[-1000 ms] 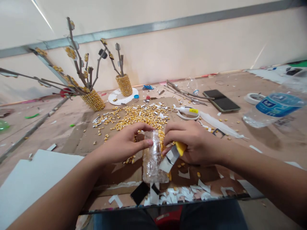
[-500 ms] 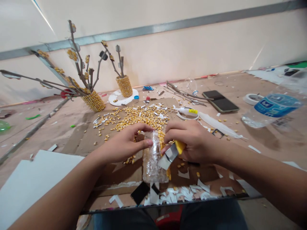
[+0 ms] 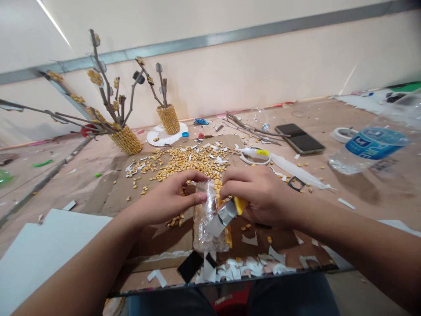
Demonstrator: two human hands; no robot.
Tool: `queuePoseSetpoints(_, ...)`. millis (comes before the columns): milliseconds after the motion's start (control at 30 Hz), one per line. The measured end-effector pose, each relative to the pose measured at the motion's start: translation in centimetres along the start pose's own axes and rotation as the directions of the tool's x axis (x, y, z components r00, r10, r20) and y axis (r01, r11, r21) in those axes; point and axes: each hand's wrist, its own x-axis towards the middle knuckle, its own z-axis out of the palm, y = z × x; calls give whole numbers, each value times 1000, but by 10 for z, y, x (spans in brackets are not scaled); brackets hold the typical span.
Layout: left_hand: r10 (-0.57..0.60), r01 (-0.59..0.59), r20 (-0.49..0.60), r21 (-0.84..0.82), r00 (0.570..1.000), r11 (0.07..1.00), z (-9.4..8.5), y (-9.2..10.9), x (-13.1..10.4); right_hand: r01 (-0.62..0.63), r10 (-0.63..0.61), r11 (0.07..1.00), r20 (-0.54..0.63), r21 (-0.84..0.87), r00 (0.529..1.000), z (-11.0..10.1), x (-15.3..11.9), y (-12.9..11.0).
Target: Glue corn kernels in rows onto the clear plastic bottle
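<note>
Left hand [image 3: 176, 195]: bare; thumb and forefinger seen uncovered, the thumbnail exposed.
Right hand [image 3: 263, 193]: bare; back and knuckles left uncovered, fingertips partly hidden.
Left forearm [image 3: 82, 263]: uncovered, slender, smooth in outline, narrowed toward the wrist, cut off by the frame.
Right forearm [image 3: 355, 237]: likewise uncovered and tapered, cut off at the frame's edge.
Trousers [image 3: 167, 302]: dark blue, worn on both legs; only partly shown, fabric too dim to be identified.

It looks like a craft workspace: loose corn [image 3: 184, 162] covers part of a littered table [image 3: 378, 188]. A corn-clad pot [image 3: 126, 140] of branches stands left of the corn, twigs [image 3: 243, 126] and tape [image 3: 338, 135] lie right of it, paper scraps [image 3: 255, 265] in front.
</note>
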Motion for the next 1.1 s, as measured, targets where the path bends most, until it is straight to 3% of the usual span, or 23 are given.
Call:
queuePoseSetpoints(400,17,-17,3,6,1000,1000,-1,-1,0,24,-24,1000,28,13,999,-4,-2,3)
queuePoseSetpoints(800,-4,4,16,-2,1000,1000,1,0,0,74,-78,980,-19,-187,997,-5,1,3)
queuePoseSetpoints(1100,-22,23,29,-16,999,1000,1,1,0,39,-41,991,-16,-127,999,-3,-1,1)
